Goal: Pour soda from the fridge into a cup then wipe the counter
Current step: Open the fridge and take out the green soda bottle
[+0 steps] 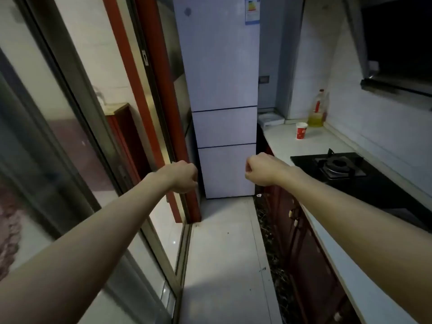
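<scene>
Narrow kitchen, pale tiled floor (pixel 224 242) running to a white fridge (pixel 222 97) at the far end, all three doors closed. White counter (pixel 311 146) along the right carries a black gas hob (pixel 339 167). Far down it stands a red paper cup (pixel 301 130), contents hidden, and beyond that an oil bottle (pixel 318 108) partly full of yellow oil. Left hand (pixel 183 176) and right hand (pixel 259 169) both curl into empty fists out front

The tall white three-door fridge (pixel 222 94) is shut — its contents hidden; the black range hood (pixel 397 54) is cut off by the right edge — and both fists' fingers curl out of sight.
</scene>
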### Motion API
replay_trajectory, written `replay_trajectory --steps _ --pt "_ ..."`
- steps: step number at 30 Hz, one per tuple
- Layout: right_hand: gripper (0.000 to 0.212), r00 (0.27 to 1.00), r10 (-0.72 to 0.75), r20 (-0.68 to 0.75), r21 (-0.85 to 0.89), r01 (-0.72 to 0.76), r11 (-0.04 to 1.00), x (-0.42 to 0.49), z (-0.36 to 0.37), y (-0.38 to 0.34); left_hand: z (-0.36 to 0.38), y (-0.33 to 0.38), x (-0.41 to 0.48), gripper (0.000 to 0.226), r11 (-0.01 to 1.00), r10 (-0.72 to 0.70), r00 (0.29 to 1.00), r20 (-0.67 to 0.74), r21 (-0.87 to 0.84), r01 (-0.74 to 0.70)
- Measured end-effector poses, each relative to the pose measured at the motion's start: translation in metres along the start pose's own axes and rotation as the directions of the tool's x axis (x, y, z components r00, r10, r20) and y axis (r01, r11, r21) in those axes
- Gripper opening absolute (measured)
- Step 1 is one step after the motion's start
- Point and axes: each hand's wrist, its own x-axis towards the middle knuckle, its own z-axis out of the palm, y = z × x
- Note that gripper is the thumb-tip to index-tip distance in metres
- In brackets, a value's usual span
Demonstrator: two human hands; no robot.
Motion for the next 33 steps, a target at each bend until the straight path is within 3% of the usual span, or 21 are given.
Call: replay_trajectory --steps 5,10,24,33 --pt "0.023 0.999 0.045 0.007 0.0 -0.045 0.999 0.075 -0.006 0.004 -0.014 -0.042 0.074 0.019 1.0 -0.005 0.999 -0.033 0.015 0.005" --pt "0.024 0.999 0.046 0.013 -0.008 -0.046 0.999 0.153 -0.003 0.027 -0.019 -0.062 0.151 0.026 1.0 0.018 0.999 -0.032 -0.023 -0.018" --pt "0.026 0.993 -0.11 0.05 -0.047 0.112 0.993 0.408 -0.021 0.117 -0.054 -0.113 0.375 0.021 0.988 -0.134 0.991 -0.007 -0.075 0.133" --pt "0.026 0.982 -0.173 0.073 -0.069 0.178 0.982 0.536 -0.013 0.139 -0.054 -0.156 0.485 0.026 0.979 -0.182 0.982 0.044 -0.08 0.185"
